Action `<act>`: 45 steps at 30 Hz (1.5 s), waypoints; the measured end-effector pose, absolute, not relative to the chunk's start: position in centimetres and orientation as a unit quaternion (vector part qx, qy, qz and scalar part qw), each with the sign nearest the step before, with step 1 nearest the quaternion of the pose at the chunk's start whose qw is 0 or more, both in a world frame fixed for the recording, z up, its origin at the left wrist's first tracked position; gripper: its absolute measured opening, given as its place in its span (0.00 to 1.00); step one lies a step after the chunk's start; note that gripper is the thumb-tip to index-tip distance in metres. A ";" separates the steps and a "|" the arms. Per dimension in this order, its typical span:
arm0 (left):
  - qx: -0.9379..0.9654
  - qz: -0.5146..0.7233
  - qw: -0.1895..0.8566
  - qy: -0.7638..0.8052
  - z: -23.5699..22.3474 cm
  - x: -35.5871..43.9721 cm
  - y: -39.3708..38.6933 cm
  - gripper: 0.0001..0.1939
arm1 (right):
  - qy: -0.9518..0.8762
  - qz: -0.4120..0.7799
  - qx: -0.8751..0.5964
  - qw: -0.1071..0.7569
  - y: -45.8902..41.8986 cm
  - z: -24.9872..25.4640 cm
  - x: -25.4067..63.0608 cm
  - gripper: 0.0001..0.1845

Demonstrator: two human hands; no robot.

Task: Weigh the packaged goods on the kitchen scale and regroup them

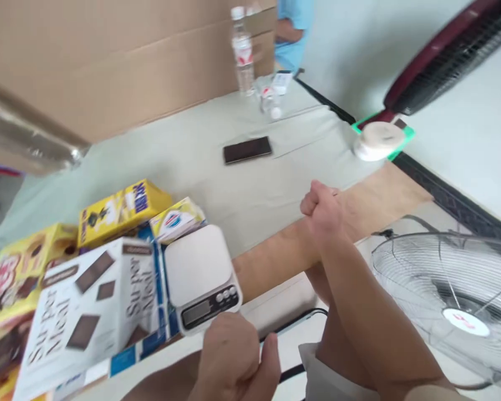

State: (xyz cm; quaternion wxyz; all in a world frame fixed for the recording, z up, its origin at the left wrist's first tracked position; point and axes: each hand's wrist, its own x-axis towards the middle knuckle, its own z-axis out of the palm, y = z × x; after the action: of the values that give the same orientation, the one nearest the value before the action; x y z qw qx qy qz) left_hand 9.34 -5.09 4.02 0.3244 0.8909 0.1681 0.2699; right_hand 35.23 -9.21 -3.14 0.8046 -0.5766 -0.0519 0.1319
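My left hand (234,353) is curled closed at the bottom middle, its thumb resting out to the side, with nothing showing in it. It is just in front of a white kitchen scale (200,262), whose display and buttons face me. My right hand (323,209) makes a fist above a strip of brown paper (275,259) along the table's near edge, and nothing sticks out of it. Left of the scale stand a white Super Meal box (100,301), a small yellow-and-white box (177,220) and a larger yellow box (121,211).
A black phone (247,150) lies mid-table. Farther back are an upright bottle (242,58) and a bottle on its side (270,103). A round white container (379,139) sits at the right. A wire-caged fan (451,301) is beside my right arm. Someone's blue sleeve (294,22) shows behind.
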 end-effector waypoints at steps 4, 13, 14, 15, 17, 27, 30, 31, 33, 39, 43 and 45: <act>0.876 0.168 0.444 0.085 4.4 21.1 -8.2 0.25 | 0.068 0.170 -0.513 0.839 -13.0 -2.8 39.5 0.30; 0.855 0.225 0.436 0.166 -1.8 50.9 -7.9 0.25 | 0.188 0.067 -0.446 0.872 -18.3 -3.8 44.6 0.12; 0.855 0.206 0.452 0.150 -3.0 53.2 -7.5 0.33 | 0.186 0.055 -0.452 0.871 -18.4 -3.9 44.5 0.11; 0.851 0.194 0.468 0.135 -4.1 54.9 -7.1 0.40 | 0.183 0.047 -0.458 0.868 -18.5 -3.9 44.4 0.11; 0.840 0.175 0.501 0.108 -6.0 57.3 -6.5 0.47 | 0.180 0.048 -0.475 0.860 -18.5 -4.1 44.2 0.10; 0.819 0.209 0.507 0.170 -4.2 50.4 -6.3 0.46 | 0.132 0.032 -0.545 0.827 -18.3 -4.4 43.8 0.07; 0.826 0.270 0.455 0.194 -1.2 40.3 -4.7 0.47 | 0.083 0.034 -0.584 0.806 -17.9 -4.3 42.7 0.07; 0.830 0.284 0.433 0.206 -0.3 36.4 -4.2 0.46 | 0.060 0.045 -0.595 0.800 -17.5 -4.2 42.1 0.07; 0.827 0.320 0.388 0.252 1.2 28.7 -3.4 0.44 | 0.003 0.079 -0.609 0.789 -16.5 -4.0 40.1 0.07; 0.774 0.348 0.257 0.461 1.3 13.9 -2.5 0.44 | -0.291 0.193 -0.632 0.692 -10.8 -3.5 29.4 0.06; 0.717 0.357 0.266 0.536 0.3 11.0 -1.4 0.44 | -0.426 0.225 -0.617 0.622 -6.9 -4.2 23.7 0.08; 0.691 0.352 0.288 0.562 0.2 10.2 -0.9 0.47 | -0.449 0.239 -0.611 0.607 -5.4 -4.6 22.6 0.09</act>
State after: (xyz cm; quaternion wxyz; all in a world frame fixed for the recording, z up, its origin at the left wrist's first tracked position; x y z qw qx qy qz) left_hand 10.19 -0.88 0.16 0.2882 0.6906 0.5623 0.3519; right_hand 22.62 -5.41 -4.61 0.6068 -0.6106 -0.4494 0.2389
